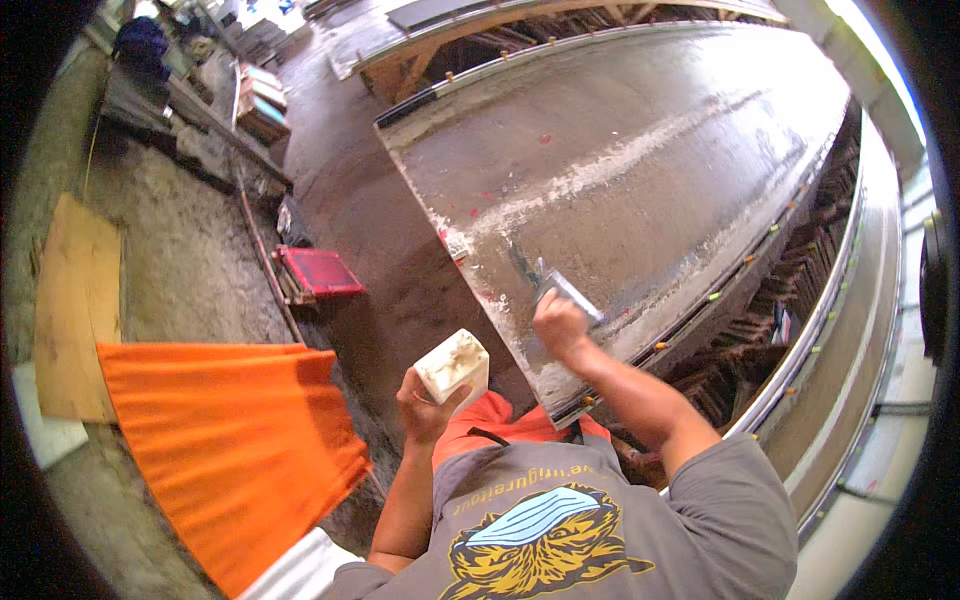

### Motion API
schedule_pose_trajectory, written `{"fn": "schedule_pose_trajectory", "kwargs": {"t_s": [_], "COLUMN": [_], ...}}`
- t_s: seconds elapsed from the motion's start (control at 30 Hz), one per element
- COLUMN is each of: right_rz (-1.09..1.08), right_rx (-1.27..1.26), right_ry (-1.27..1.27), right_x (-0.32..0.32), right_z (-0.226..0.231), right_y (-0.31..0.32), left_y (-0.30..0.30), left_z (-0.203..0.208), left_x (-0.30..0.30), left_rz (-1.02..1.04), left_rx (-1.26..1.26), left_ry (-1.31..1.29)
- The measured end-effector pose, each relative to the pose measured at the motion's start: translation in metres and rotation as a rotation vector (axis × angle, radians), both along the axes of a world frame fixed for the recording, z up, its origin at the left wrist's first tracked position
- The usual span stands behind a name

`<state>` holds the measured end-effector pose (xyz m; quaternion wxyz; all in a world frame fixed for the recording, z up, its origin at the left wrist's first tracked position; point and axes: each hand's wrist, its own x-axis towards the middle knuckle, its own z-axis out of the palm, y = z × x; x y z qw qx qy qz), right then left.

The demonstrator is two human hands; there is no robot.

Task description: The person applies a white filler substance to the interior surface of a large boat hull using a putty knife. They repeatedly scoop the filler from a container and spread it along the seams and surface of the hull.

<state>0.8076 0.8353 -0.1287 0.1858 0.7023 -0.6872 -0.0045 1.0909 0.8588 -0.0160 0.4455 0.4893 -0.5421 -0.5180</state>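
Note:
My left hand (425, 408) is wrapped round a whitish, box-shaped container (455, 370), held upright off the long table's near corner. Its top shows a cream, uneven surface; whether that is its contents or a lid I cannot tell. On the long grey-brown table (640, 200), my right hand (560, 322) grips a flat scraper (577, 298) with a pale, straight blade, low over the surface. The fingers hide most of its handle. A dark streak (522, 264) lies on the tabletop just beyond that hand, and a rough whitish band (600, 170) runs lengthwise.
Orange cloth (230, 440) hangs at my left, with a wooden board (75, 310) behind it. A red-framed screen (322, 272) rests by the low ledge. Small clips (661, 346) line the table's right edge. Another long table (830, 390) runs along my right.

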Motion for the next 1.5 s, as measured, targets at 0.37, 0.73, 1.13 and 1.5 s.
{"fn": "schedule_pose_trajectory", "kwargs": {"t_s": [0.37, 0.73, 1.13, 1.5], "right_rz": [-0.522, -0.753, -0.924, -0.917], "right_rx": [-0.066, -0.116, -0.044, -0.127], "right_ry": [-0.144, -0.13, -0.297, -0.136], "right_x": [0.012, 0.071, 0.094, 0.15], "right_z": [0.017, 0.016, 0.061, -0.001], "right_y": [-0.071, -0.084, -0.05, -0.147], "left_y": [-0.134, -0.2, -0.205, -0.223], "left_z": [-0.011, -0.008, -0.001, 0.021], "left_x": [0.051, 0.121, 0.12, 0.083], "left_rz": [-0.465, -0.704, -0.805, -0.741], "left_rx": [-0.09, 0.035, 0.126, 0.088], "left_ry": [-0.02, 0.015, 0.018, 0.035]}}
